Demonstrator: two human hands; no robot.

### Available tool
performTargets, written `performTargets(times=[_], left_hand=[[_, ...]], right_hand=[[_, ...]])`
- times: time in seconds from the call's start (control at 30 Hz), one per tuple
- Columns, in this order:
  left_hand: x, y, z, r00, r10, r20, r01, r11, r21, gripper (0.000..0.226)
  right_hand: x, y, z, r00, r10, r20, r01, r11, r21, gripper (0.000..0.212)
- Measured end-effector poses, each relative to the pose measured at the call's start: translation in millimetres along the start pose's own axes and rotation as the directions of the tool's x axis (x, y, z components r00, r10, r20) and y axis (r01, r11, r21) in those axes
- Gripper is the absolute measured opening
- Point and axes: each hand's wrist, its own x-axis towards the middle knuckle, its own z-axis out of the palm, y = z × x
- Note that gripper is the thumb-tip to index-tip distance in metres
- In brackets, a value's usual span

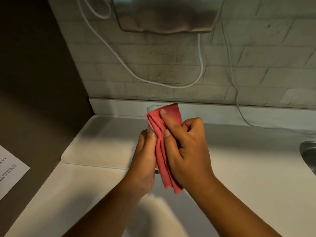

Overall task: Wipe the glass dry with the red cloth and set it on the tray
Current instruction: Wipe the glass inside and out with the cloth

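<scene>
A clear drinking glass (151,111) is held above the counter, tilted away from me, with only its rim and left side showing. My left hand (145,158) grips the glass from the left and below. My right hand (186,149) presses a folded red cloth (159,151) against the glass's right side, its index finger stretched along the cloth toward the rim. The cloth hides most of the glass and hangs down past my palms. A white tray (95,144) lies on the counter just left of and behind my hands.
A white counter (248,177) runs under my arms. A steel sink (308,153) edge shows at far right. White cables (201,65) hang down the tiled wall below a metal unit (164,14). A printed paper (10,171) lies at far left.
</scene>
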Motion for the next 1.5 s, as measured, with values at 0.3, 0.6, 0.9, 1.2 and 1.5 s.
performTargets(times=[0.3,0.6,0.9,1.2,1.5], left_hand=[[-6,11,2,0.998,0.062,-0.029,-0.058,0.992,0.11,0.072],[-6,14,5,0.998,0.019,-0.068,-0.019,1.0,-0.007,0.082],[-12,9,6,0.995,0.081,-0.052,-0.074,0.991,0.112,0.067],[-8,17,4,0.981,0.086,-0.173,-0.069,0.992,0.102,0.071],[-17,13,13,0.992,0.084,-0.098,-0.071,0.988,0.135,0.072]], right_hand=[[-30,0,3,0.975,0.202,0.096,-0.215,0.965,0.152,0.052],[-20,-16,-3,0.991,0.017,0.13,-0.008,0.998,-0.068,0.051],[12,-12,0,0.989,0.137,0.061,-0.138,0.99,0.015,0.045],[-18,-24,0,0.925,0.287,0.249,-0.29,0.957,-0.026,0.046],[12,-29,-13,0.982,0.123,0.141,-0.094,0.976,-0.195,0.042]])
